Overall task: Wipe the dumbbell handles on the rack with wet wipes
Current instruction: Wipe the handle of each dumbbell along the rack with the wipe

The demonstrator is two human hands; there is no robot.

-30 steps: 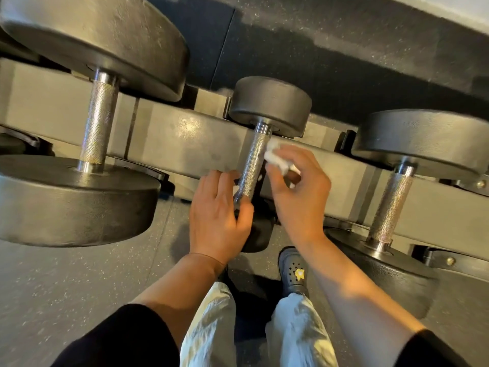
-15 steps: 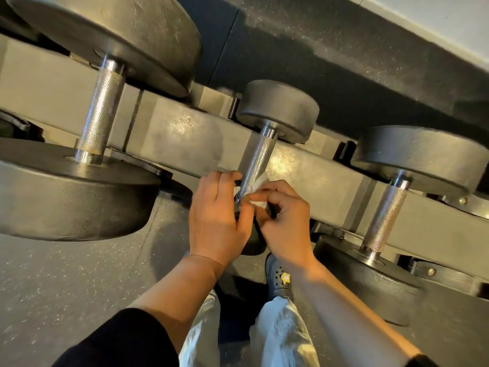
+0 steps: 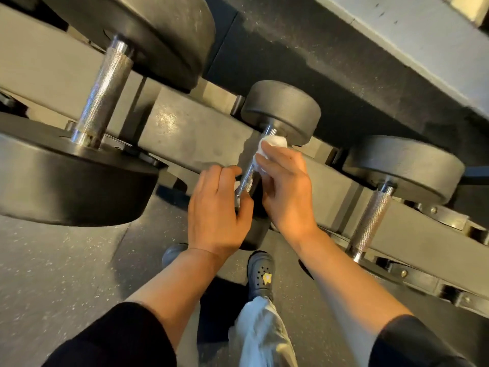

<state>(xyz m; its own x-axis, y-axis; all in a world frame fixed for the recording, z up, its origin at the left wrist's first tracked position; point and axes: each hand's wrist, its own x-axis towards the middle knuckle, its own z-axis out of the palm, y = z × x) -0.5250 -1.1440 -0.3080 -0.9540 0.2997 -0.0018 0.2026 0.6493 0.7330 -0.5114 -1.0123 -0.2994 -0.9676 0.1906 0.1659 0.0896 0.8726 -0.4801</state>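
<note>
Three dumbbells sit across the grey rack (image 3: 190, 136) in front of you, each lying with one head near you and one head far. At the left is the large dumbbell (image 3: 79, 173), its knurled steel handle (image 3: 104, 91) bare and bright, with a little brownish speckling at the near collar. Its near head rests in a rack cradle; the far head is partly cut off by the top edge.

In the middle is the small dumbbell (image 3: 283, 109), the one you are working on. Your left hand (image 3: 217, 210) curls round the near end of its handle (image 3: 247, 176), thumb on the right side, fingers over the left, and a scrap of white shows under the fingers. The near head is mostly hidden behind that hand. Your right hand (image 3: 287, 189) pinches a bunched white wet wipe (image 3: 274, 144) against the far part of the same handle, just below the far head, with the wipe touching the steel. The fingers are bent round the wipe and the thumb lies along the shaft. Between your two hands a short stretch of knurled steel shows, shiny.

At the right lies the medium dumbbell (image 3: 404, 165), its handle (image 3: 370, 218) uncovered and well apart from your hands.

Below, on the dark speckled floor (image 3: 66, 260), you can see your black clog (image 3: 260, 274) with a yellow star charm and light trouser legs.
</note>
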